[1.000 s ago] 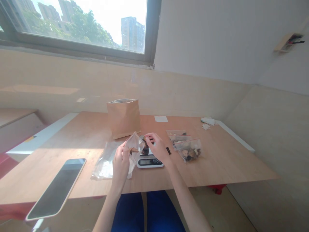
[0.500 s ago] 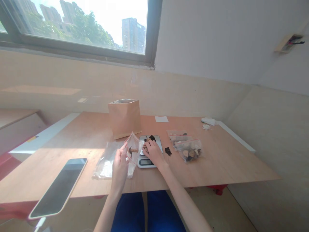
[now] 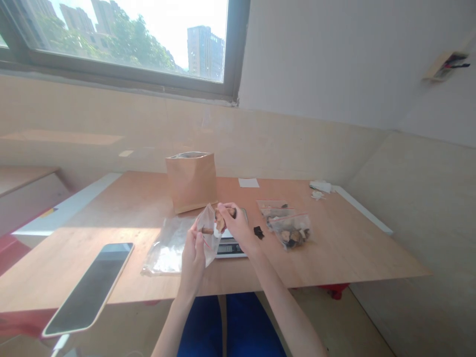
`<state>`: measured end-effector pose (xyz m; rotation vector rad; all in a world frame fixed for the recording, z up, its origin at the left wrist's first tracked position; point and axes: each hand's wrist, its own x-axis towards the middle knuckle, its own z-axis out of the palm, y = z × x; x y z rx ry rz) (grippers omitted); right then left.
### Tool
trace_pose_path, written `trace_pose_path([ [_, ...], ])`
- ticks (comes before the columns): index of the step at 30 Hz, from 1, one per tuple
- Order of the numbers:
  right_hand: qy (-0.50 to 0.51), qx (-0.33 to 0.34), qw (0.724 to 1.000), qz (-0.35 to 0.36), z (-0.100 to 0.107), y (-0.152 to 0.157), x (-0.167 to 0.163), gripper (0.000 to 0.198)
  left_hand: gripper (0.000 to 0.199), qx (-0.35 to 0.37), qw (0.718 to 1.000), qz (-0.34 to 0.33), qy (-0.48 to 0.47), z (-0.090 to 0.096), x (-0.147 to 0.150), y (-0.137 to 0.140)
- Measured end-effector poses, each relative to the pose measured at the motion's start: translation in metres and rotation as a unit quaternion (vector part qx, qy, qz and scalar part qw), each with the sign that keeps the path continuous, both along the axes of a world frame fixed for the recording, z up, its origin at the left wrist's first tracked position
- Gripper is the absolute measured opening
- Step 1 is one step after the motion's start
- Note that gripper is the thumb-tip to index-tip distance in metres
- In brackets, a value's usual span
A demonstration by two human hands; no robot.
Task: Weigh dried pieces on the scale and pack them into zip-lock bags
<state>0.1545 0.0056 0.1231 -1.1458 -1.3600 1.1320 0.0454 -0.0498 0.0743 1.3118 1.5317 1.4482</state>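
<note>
My left hand [image 3: 193, 250] grips a small clear zip bag [image 3: 211, 248] by its side, its mouth spread. A brown stem-like piece [image 3: 207, 231] shows inside the bag. Pinched in my right hand [image 3: 241, 230] are dried mushroom pieces [image 3: 220, 220], right at the bag's mouth. Beneath the hands is a white kitchen scale [image 3: 231, 250], its plate mostly hidden by the bag and my right hand; the display digits are too blurred to read. A dark dried piece [image 3: 259, 232] lies on the table to the right of the scale.
Filled zip bags [image 3: 293, 234] lie to the right. A brown paper pouch [image 3: 191, 183] stands open behind the scale. Flat clear bags [image 3: 163, 253] and a phone [image 3: 91, 287] are on the left. Farther back lie a white card [image 3: 249, 183] and crumpled white paper [image 3: 320, 186].
My right hand has lifted dried mushroom pieces off the scale and brought them to the bag's mouth. My left hand and the bag have shifted slightly right.
</note>
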Motion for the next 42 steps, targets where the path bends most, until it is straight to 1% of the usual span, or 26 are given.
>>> trace_pose_path([
  [4,-0.072,-0.039,0.993,0.084,0.006,-0.010,0.000,0.034,0.039,0.015,1.000,0.009,-0.015,0.000,0.001,-0.002],
  [6,-0.086,-0.036,0.990,0.103,0.006,-0.010,0.003,0.036,0.040,0.008,1.000,0.016,-0.026,0.001,0.001,-0.004],
  [7,-0.094,-0.019,0.991,0.098,0.004,-0.008,0.005,0.036,0.040,0.004,0.999,0.021,-0.032,0.002,0.001,-0.005],
  [8,-0.105,0.007,0.991,0.077,0.002,-0.004,0.007,0.036,0.040,-0.003,0.999,0.027,-0.043,0.004,0.000,-0.006],
  [10,-0.147,0.087,0.985,0.008,-0.005,0.007,0.014,0.034,0.041,-0.032,0.995,0.040,-0.086,0.009,0.000,-0.008],
  [12,-0.217,0.161,0.961,-0.055,-0.018,0.021,0.022,0.027,0.038,-0.060,0.986,0.054,-0.146,0.013,-0.001,-0.008],
  [13,-0.259,0.183,0.946,-0.066,-0.025,0.027,0.026,0.023,0.035,-0.062,0.981,0.062,-0.172,0.014,-0.001,-0.009],
  [14,-0.302,0.194,0.931,-0.062,-0.033,0.032,0.029,0.024,0.033,-0.058,0.978,0.068,-0.190,0.015,-0.002,-0.008],
  [16,-0.376,0.190,0.906,-0.035,-0.049,0.039,0.034,0.033,0.033,-0.044,0.975,0.072,-0.206,0.017,-0.002,-0.008],
  [18,-0.425,0.182,0.887,-0.010,-0.061,0.042,0.035,0.040,0.033,-0.043,0.974,0.067,-0.212,0.017,-0.002,-0.008],
  [19,-0.439,0.182,0.880,-0.004,-0.065,0.042,0.035,0.039,0.033,-0.047,0.973,0.064,-0.215,0.017,-0.002,-0.008],
  [21,-0.458,0.190,0.869,-0.002,-0.069,0.042,0.035,0.030,0.033,-0.057,0.971,0.059,-0.224,0.016,-0.002,-0.008],
  [24,-0.469,0.198,0.861,0.005,-0.070,0.043,0.034,0.020,0.034,-0.069,0.968,0.052,-0.234,0.016,-0.002,-0.008],
  [28,-0.465,0.200,0.862,0.018,-0.068,0.044,0.037,0.016,0.034,-0.070,0.968,0.050,-0.235,0.015,-0.002,-0.008],
  [33,-0.446,0.191,0.874,-0.008,-0.069,0.042,0.040,0.015,0.037,-0.073,0.970,0.054,-0.227,0.015,-0.002,-0.008],
  [35,-0.406,0.191,0.893,-0.023,-0.071,0.041,0.042,0.014,0.038,-0.073,0.971,0.057,-0.222,0.015,-0.003,-0.009],
  [39,-0.285,0.187,0.937,-0.076,-0.074,0.042,0.046,0.016,0.035,-0.070,0.972,0.061,-0.215,0.014,-0.003,-0.008],
  [42,-0.230,0.173,0.951,-0.112,-0.076,0.047,0.048,0.021,0.028,-0.055,0.977,0.065,-0.198,0.013,-0.003,-0.006],
])
